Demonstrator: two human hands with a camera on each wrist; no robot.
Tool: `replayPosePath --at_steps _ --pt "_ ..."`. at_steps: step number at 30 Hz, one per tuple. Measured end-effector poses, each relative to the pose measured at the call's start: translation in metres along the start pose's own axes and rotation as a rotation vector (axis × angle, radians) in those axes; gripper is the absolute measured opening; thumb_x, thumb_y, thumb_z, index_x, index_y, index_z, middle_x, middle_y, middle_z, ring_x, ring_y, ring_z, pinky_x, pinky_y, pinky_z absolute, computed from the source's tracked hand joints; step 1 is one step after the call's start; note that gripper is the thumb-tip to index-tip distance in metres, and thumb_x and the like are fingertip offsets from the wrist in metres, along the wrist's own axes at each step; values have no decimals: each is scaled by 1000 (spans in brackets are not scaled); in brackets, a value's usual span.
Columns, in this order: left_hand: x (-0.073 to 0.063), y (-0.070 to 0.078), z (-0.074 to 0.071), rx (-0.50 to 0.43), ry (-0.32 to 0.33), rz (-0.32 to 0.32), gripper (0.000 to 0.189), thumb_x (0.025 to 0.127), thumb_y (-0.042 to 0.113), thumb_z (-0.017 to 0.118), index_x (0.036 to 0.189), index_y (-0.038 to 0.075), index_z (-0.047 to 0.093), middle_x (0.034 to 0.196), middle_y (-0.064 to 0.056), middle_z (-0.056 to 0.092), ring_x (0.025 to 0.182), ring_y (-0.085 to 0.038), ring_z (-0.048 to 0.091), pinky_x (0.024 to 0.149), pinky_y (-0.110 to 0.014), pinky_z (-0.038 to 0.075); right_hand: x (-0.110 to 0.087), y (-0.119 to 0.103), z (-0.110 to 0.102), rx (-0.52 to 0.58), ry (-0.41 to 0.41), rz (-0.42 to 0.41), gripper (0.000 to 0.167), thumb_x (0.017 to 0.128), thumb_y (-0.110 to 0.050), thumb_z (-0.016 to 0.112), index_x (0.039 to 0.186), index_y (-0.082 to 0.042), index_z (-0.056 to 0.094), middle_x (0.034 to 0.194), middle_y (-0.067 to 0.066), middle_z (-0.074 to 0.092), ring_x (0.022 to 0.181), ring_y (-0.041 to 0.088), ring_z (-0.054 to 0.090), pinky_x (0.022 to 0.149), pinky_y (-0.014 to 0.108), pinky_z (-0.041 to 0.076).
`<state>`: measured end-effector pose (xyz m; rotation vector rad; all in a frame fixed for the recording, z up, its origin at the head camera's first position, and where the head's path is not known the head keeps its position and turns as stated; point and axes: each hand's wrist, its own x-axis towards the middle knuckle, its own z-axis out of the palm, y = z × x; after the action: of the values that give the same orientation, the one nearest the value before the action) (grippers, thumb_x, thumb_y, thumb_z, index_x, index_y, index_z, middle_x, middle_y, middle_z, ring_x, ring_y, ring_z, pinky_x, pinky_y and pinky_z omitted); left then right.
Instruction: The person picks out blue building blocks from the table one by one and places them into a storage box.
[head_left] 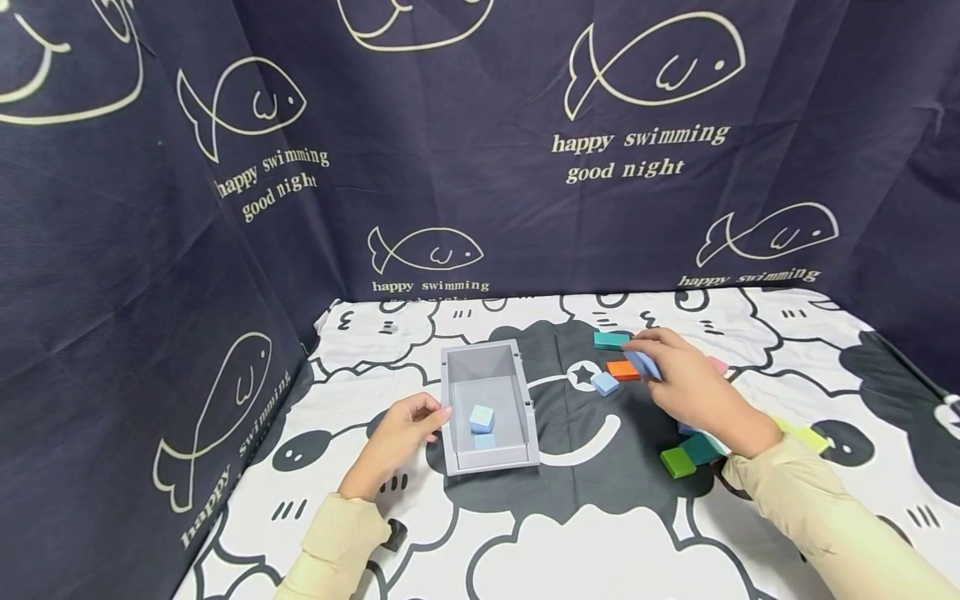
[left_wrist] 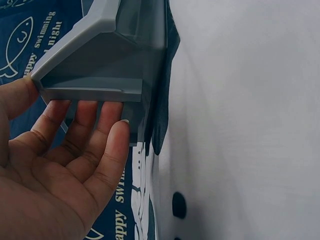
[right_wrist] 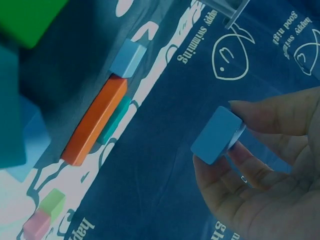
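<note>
My left hand (head_left: pixel 401 433) grips the left rim of a grey plastic bin (head_left: pixel 480 458), thumb on top and fingers underneath in the left wrist view. Two light blue blocks lie inside the bin; the front one (head_left: pixel 484 442) sits against the near wall and the other block (head_left: pixel 482 418) is tilted behind it. My right hand (head_left: pixel 690 387) pinches a blue block (right_wrist: pixel 217 135) between thumb and fingertips, raised above the cloth. Close to that hand lie an orange block (head_left: pixel 621 371), a teal block (head_left: pixel 610 340) and a small light blue block (head_left: pixel 604 383).
Beneath the right forearm is a group of blocks, among them a green block (head_left: pixel 677 462) and a dark teal block (head_left: pixel 701 450). A yellow-green block (head_left: pixel 812 439) lies right of the wrist. A dark fish-print curtain (head_left: pixel 525 167) stands behind the sheep-print cloth (head_left: pixel 585 550).
</note>
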<state>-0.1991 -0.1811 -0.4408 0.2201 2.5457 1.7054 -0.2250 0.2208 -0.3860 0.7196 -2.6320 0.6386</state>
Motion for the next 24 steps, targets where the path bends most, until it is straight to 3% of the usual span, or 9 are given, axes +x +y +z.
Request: replayPosePath --at_steps 13,19,24 --pt "0 1 1 -2 7 -11 18 96 18 67 93 2 62 85 -3 60 87 -29 60 76 -37 57 10 -15 9 49 52 -44 49 74 13 62 121 2 65 126 19 58 111 38 58 91 54 49" --pt "1 0 0 -1 5 -15 19 96 19 67 93 2 63 85 -3 60 87 -28 60 76 -36 57 15 -27 13 129 83 -39 48 74 13 66 120 0 67 125 16 59 105 35 61 86 50 50" --pt "1 1 -1 6 5 -13 19 96 20 67 93 2 63 86 -4 61 87 -27 60 75 -35 56 19 -38 16 155 78 -60 49 75 14 66 122 0 66 128 17 58 110 37 60 89 52 50"
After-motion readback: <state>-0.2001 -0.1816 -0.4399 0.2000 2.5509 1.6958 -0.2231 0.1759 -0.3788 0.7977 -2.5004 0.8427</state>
